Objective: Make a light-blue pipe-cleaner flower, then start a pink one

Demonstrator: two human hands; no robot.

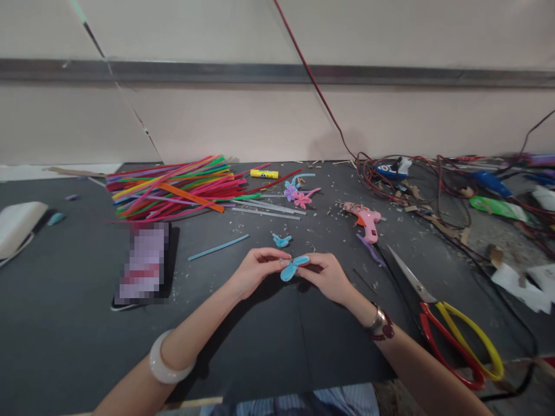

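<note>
The left hand and right hand, fingertips pinched, grip a looped blue piece between them. On the counter: just beyond both hands, a smaller blue piece; right of the right hand, a glue gun and scissors; left of the left hand, a phone, with coloured stems beyond.
</note>
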